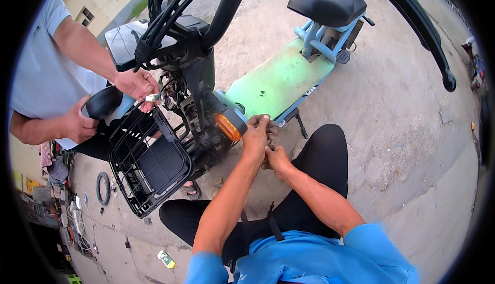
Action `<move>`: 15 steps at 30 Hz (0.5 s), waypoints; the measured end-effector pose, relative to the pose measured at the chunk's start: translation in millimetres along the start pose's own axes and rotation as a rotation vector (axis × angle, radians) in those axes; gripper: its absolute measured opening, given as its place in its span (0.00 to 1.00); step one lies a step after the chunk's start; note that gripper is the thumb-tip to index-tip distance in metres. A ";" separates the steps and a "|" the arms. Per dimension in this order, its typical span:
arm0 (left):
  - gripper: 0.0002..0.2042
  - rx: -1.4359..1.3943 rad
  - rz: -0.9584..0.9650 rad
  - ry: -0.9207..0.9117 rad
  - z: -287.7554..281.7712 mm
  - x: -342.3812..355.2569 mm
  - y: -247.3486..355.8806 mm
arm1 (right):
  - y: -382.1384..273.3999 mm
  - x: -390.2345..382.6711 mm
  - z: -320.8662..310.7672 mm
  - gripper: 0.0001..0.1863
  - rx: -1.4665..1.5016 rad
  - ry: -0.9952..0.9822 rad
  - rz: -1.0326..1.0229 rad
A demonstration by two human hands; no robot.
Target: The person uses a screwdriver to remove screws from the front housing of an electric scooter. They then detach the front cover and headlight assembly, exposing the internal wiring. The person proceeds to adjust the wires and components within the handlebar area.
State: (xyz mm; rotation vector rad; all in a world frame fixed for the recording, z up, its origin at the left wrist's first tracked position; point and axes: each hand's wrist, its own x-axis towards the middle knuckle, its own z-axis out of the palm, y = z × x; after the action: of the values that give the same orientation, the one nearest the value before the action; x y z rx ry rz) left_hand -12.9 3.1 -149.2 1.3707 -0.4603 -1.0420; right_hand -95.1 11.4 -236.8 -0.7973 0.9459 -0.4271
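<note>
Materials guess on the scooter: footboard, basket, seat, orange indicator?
Footboard: rigid-looking sheet, matte pale green with dark smudges; metal or plastic unclear.
Basket: likely coated metal, thin black bars.
Seat: probably vinyl, smooth black with soft sheen.
Indicator: likely plastic, glossy orange lens.

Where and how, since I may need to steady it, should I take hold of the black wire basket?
Probably by the near rim of the black wire basket, coming from your own side: its bars look slim enough to close a grip around, with open gaps between them, and the co-worker stands across it.
</note>
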 end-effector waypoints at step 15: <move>0.07 -0.438 -0.180 0.415 35.0 199.5 -90.4 | -5.7 -1.1 -32.0 0.16 0.010 0.176 -0.068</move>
State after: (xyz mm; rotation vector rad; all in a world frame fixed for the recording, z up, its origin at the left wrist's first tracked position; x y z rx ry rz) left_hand 30.2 -167.1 -284.7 1.1991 0.1945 -0.9020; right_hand -122.7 -4.9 -242.7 -0.7937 1.0806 -0.5682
